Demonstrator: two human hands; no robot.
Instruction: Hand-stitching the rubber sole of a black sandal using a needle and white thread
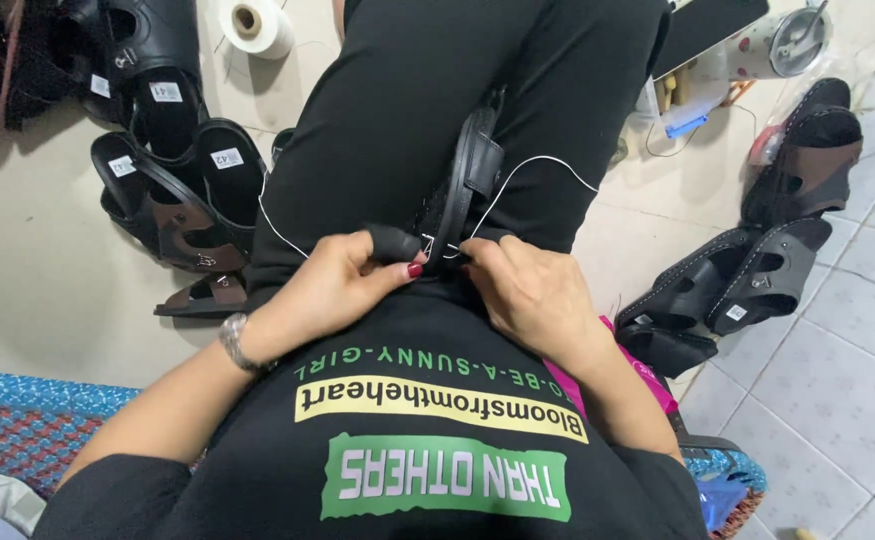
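Basically left hand point(342, 280) pinches a needle point(427, 243), right hand point(527, 290) grips the black sandal point(467, 185); slack white thread point(532, 165) could snag, needle could prick fingers.

I sit in a small shoemaking workshop, the floor-level kind, working in my lap rather than at any bench. Finished black sandals point(172, 195) lie in loose heaps on the pale floor point(37, 280) to one side, each with a small white size sticker on its insole, and more black and brown sandals point(757, 270) are stacked on the tiled floor point(837, 390) on the other. A spool of white thread point(254, 24) stands nearby, and a sewing machine point(757, 40) sits at the far edge.
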